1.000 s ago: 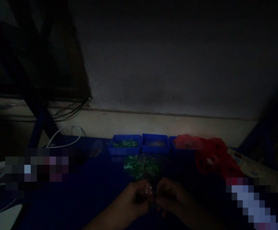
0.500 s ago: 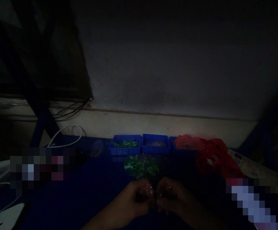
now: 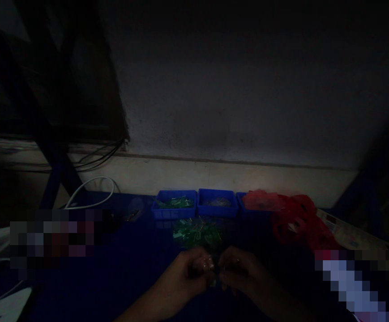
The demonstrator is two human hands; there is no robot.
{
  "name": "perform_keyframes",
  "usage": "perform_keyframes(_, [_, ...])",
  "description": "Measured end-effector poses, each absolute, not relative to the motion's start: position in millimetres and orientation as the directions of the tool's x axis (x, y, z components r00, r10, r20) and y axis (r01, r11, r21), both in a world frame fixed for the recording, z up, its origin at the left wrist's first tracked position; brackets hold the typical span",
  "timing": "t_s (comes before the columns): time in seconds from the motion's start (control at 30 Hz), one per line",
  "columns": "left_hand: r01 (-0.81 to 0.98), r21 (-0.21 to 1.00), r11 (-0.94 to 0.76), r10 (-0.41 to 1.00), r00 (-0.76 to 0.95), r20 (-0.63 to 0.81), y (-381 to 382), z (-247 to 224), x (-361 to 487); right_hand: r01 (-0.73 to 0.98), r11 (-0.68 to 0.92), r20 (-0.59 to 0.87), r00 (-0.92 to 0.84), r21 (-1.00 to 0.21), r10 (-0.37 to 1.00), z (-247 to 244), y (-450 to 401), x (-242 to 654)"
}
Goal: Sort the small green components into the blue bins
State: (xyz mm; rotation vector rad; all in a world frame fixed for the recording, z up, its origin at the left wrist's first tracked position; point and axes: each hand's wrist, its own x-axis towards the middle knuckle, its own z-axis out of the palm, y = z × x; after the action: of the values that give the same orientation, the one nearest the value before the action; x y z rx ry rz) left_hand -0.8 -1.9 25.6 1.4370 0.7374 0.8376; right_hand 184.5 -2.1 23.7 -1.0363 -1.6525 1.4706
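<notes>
Low in the middle of the dim view, my left hand (image 3: 190, 275) is closed, thumb and fingers pinching a small shiny clear piece (image 3: 208, 263) whose kind I cannot make out. Just to its right, my right hand (image 3: 243, 270) has its fingers curled and fingertips pressed together; whatever is between them is too dark and small to name. A narrow gap separates the two hands. Right beyond them lies a pile of glossy green strips (image 3: 197, 232) on the dark blue table (image 3: 123, 268).
Along the wall stand a blue bin (image 3: 174, 214) with green strips, another blue bin (image 3: 217, 211) with small clear pieces, and a third under red mesh bags (image 3: 261, 200). More red netting (image 3: 297, 219) spreads rightward. A white cable (image 3: 90, 206) loops at the left.
Both hands stay close together, with only slight finger movement around the small piece. The whole view has shifted a little; the bins and pile lie as before.
</notes>
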Motion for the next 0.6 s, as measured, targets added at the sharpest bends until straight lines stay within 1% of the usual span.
perform_keyframes(0.1, [0.028,0.998,-0.059,0.86,0.509,0.036,-0.9,22.7,-3.9,0.19,0.073,-0.015,-0.424,-0.979,0.906,24.8,-2.2,185.2])
perform_keyframes(0.17, [0.111,0.99,-0.088,0.876,0.482,0.024,0.4,21.3,-6.5,0.253,0.131,0.024,-0.385,-0.958,0.922,26.1,-2.1,185.9])
perform_keyframes(0.27, [0.225,0.955,-0.195,0.903,0.42,0.086,2.3,21.3,-8.8,0.314,0.195,0.084,-0.335,-0.929,0.939,25.3,-1.1,186.5])
perform_keyframes(0.33, [0.273,0.934,-0.233,0.919,0.376,0.119,3.0,22.3,-8.8,0.301,0.164,0.05,-0.352,-0.939,0.935,22.6,-0.7,186.5])
perform_keyframes(0.4, [0.289,0.938,-0.191,0.928,0.364,0.077,3.2,23.1,-7.8,0.246,0.123,0.017,-0.393,-0.961,0.919,20.0,-1.0,186.3])
perform_keyframes(0.5, [0.252,0.966,-0.065,0.921,0.387,-0.039,2.9,23.4,-6.2,0.165,0.12,0.04,-0.421,-0.979,0.906,19.7,-2.4,186.5])
perform_keyframes(0.57, [0.197,0.98,-0.027,0.915,0.399,-0.055,2.3,24.0,-6.2,0.163,0.151,0.072,-0.413,-0.975,0.908,22.2,-3.1,187.5])
perform_keyframes(0.6, [0.164,0.986,-0.03,0.914,0.405,-0.04,1.9,24.5,-6.7,0.173,0.17,0.086,-0.41,-0.97,0.908,23.8,-3.3,188.3])
